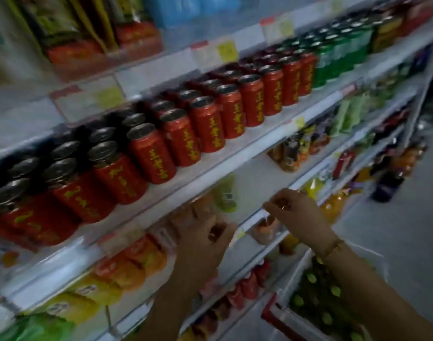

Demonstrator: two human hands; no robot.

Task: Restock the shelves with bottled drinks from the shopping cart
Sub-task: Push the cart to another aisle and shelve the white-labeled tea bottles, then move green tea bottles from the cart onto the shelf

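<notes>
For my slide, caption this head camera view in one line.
Left hand and right hand reach below the red cans; the right pinches an orange bottle by its top.

The right hand (295,214) pinched the top of an orange bottle (267,230) at the front edge of the shelf (253,221) beneath the red cans (203,124); the left hand (200,235) reached in beside it, its grip blurred. The shopping cart (271,313) stood below the right arm, holding green-capped bottles (316,299).

Red cans (205,124) with yellow lettering stand upright in packed rows, dark lids up. Green cans (333,60) continue the row to their right. Yellow price tags (227,50) hang above them. Grey floor (395,230) shows at right.
</notes>
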